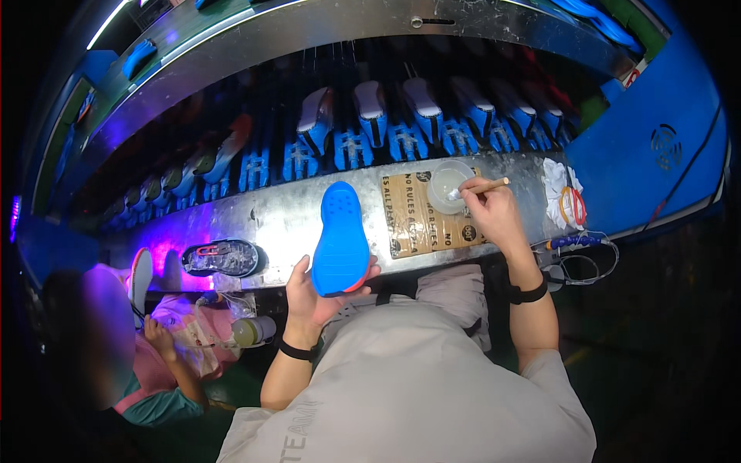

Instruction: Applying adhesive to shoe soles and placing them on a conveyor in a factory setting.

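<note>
Scuffed metal bench (282, 216), dark flr (633, 363), L hand (307, 302) cupping blue sole (341, 239) (R hand (494, 212) pinching stick (491, 185))

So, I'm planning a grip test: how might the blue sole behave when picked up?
Probably fairly stiff: the blue sole juts past the left hand without visible droop. Likely light, since that hand alone supports it. Its lined face may give some grip.

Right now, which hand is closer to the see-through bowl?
Right. The right hand is at the right edge of the see-through bowl, holding a wooden handle. The left hand is farther left, holding the blue sole.
</note>
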`<state>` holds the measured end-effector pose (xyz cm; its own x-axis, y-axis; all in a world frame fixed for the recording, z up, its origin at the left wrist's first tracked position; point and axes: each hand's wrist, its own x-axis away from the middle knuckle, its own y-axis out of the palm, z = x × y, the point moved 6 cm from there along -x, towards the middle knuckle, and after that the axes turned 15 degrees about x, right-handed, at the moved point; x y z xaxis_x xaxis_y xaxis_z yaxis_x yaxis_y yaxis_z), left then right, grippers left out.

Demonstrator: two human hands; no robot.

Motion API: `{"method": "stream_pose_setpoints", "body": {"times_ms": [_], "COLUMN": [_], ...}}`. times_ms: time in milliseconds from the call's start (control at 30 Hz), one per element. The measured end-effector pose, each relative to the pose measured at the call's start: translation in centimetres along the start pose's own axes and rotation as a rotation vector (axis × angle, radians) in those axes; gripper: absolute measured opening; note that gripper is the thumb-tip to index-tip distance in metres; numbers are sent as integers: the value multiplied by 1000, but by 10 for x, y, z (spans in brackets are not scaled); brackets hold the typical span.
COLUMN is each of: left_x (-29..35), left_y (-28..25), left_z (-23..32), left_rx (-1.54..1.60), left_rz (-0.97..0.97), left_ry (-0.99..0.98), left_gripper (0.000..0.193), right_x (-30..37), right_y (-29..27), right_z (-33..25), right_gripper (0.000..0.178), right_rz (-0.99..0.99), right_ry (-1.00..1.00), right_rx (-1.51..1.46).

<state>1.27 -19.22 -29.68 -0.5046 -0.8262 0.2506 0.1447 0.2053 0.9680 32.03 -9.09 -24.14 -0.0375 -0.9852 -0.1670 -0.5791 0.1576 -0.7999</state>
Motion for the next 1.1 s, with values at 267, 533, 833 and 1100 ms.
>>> {"method": "stream_pose_setpoints", "body": {"times_ms": [267, 533, 833, 1100], "left_x": [-2, 3, 9, 8], "left_y": [3, 28, 37, 39], "left_z": [9, 1, -7, -3], "left_rx": [-280, -551, -625, -653], "left_rz": [-64, -75, -93, -75], "left_ry": [154, 170, 146, 177], "left_gripper": [89, 108, 111, 112], "right_x": [7, 21, 16, 36], "right_y": [-13, -8, 8, 4], "right_z": [-10, -68, -111, -115], "right_gripper": [13, 15, 15, 17], "right_rz": [128, -46, -50, -30], "right_ry": [-56, -287, -512, -584], "right_rx": [38, -424, -405, -315]}}
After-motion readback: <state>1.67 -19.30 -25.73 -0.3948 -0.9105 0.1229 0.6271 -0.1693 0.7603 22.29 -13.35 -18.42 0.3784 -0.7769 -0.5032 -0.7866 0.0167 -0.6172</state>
